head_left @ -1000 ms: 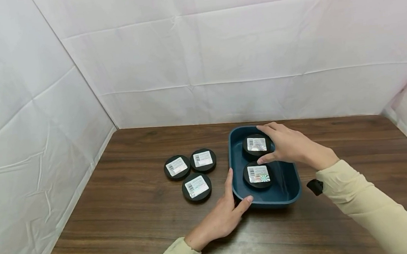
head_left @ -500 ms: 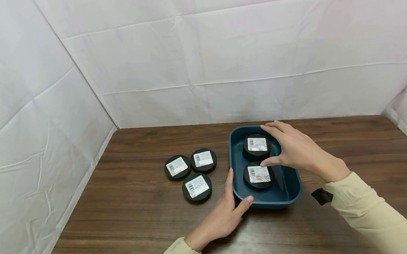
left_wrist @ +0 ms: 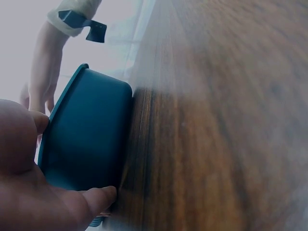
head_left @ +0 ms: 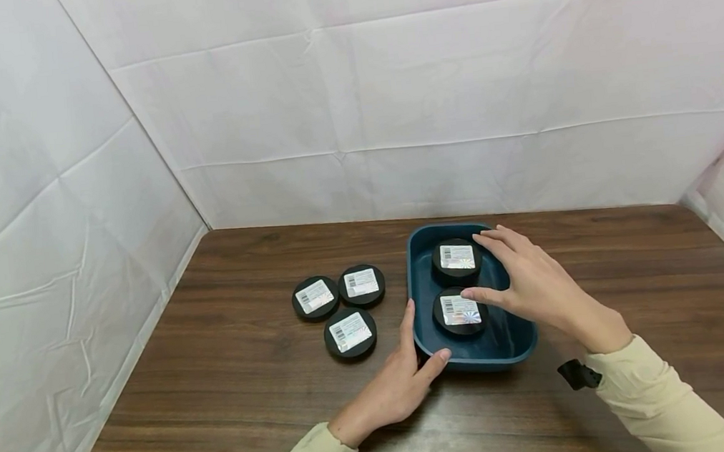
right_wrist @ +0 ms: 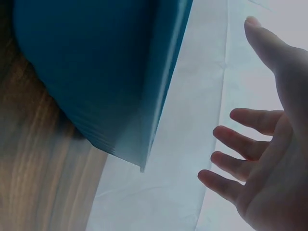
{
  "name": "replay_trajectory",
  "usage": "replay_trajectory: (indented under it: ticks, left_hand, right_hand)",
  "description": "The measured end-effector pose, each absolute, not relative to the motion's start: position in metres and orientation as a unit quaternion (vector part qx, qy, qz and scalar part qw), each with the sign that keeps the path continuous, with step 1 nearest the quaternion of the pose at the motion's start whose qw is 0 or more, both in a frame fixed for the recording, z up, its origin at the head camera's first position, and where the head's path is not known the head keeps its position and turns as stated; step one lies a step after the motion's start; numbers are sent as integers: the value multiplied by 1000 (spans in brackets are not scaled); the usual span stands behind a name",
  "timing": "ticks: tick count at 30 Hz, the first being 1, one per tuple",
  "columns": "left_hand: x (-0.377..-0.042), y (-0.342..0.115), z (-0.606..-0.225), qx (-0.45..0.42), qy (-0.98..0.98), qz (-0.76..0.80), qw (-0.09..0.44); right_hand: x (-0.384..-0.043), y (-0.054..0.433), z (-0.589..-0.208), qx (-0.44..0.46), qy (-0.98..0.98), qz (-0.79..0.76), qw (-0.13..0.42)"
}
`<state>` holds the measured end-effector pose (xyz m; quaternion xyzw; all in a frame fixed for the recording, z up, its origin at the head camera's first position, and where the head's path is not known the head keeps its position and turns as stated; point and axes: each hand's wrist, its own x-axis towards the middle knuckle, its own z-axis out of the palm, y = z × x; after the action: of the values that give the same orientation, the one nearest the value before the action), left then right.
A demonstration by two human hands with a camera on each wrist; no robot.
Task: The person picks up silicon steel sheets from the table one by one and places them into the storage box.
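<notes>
My left hand rests against the near left corner of a blue plastic bin, its fingers along the left side and its thumb at the front. In the left wrist view, that hand's thumb and fingertip touch the bin's outer wall. Two thick black discs with white barcode labels lie in the bin, a far disc and a near disc. Above the bin's right side hovers my right hand, fingers spread and holding nothing. The right wrist view shows its palm and separated fingers.
Left of the bin, three similar black discs, a left one, a right one and a near one, lie close together on the brown wooden table. White sheets stand behind and at the sides.
My right hand has drawn back to the right and slightly toward me, its fingers spreading away from the discs. The left hand, bin and discs look the same.
</notes>
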<state>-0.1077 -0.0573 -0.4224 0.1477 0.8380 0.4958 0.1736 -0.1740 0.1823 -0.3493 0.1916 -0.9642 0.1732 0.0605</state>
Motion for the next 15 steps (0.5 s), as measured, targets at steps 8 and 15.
replay_trajectory:
  ticks: [8, 15]
  left_hand:
    - [-108, -57, -422, 144, 839, 496, 173]
    - [-107, -57, -421, 143, 839, 494, 176]
  right_hand:
    - [-163, 183, -355, 184, -955, 216, 88]
    - [-155, 184, -363, 185, -952, 224, 101]
